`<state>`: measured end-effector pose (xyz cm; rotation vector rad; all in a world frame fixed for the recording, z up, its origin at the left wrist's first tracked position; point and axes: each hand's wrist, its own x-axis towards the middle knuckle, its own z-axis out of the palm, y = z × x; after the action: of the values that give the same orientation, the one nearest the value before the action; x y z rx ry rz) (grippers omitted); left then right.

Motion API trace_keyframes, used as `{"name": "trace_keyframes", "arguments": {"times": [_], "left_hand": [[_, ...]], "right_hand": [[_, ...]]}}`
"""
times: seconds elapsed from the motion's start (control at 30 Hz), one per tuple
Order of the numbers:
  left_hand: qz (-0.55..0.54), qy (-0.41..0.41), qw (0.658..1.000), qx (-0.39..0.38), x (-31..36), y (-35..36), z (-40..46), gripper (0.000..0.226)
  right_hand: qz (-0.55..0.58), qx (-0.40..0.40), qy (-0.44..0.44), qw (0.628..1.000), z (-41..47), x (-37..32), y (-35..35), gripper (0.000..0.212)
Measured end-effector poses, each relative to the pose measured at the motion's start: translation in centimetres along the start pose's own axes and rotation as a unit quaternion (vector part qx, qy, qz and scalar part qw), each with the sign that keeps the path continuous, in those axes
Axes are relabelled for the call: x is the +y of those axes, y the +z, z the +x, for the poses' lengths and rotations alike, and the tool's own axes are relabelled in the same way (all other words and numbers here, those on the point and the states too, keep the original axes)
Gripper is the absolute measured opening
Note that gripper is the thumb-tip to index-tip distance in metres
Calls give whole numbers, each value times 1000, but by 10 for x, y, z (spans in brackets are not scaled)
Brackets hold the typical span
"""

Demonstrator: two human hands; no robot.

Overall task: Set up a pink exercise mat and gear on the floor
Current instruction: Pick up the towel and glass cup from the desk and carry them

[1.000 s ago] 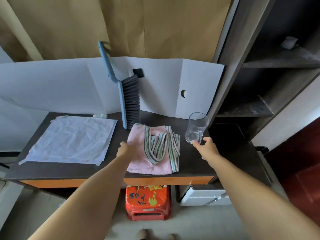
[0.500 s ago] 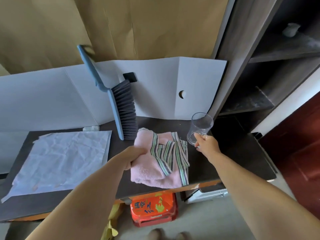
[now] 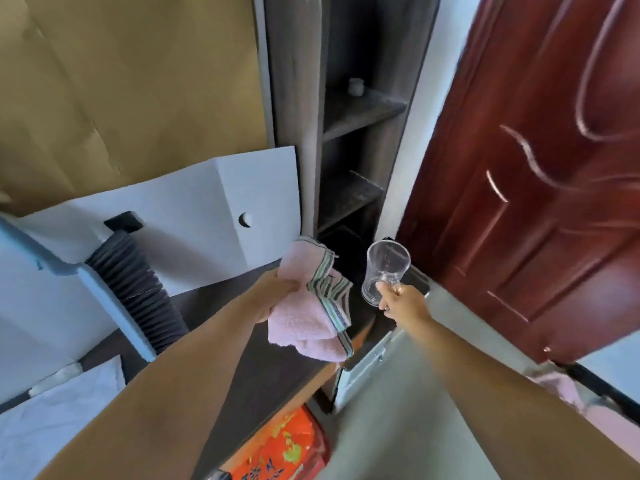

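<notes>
At the far left, a brush (image 3: 131,299) leaned against a white board (image 3: 194,216) on the dark desk (image 3: 263,375), with crumpled paper (image 3: 59,427) lying flat near the desk's front corner. Over the desk's right end, the left hand (image 3: 273,299) was closed around a pink towel (image 3: 304,317) with striped edging; the towel was bunched in the fist, lifted clear of the desk, its loose end hanging below and right of the hand. Just beside it, apart from the towel, the right hand (image 3: 401,301) was clamped on the handle of a clear glass mug (image 3: 384,271), which tilted with its mouth up and away, above the hand. An orange stool (image 3: 284,448) stood under the desk. Dark shelves (image 3: 349,116) stood behind; a red door (image 3: 540,168) lay at right. No pink mat was identifiable; a blurred pink patch (image 3: 568,389) showed by the right forearm.
</notes>
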<state>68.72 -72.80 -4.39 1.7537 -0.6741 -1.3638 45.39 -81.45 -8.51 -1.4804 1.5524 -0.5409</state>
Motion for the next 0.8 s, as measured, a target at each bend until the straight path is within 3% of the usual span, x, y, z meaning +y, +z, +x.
{"name": "trace_keyframes", "arguments": {"times": [0.2,0.37,0.6,0.8], "left_hand": [[76,34,991,-100,25,88,-11,36],[130,92,971,-178,23,157,-32,35],[176,105,954,-217,-13,247,-91,39],[232,114,934,-247,-47,297,-158,43]], "right_hand": [[57,111,50,991,-44,55,-81,41],[90,177,83,977,-98,97,-136,44],[50,202,128,970,-192,165,-193,31],[66,236,188,951,-269,215,-220,38]]}}
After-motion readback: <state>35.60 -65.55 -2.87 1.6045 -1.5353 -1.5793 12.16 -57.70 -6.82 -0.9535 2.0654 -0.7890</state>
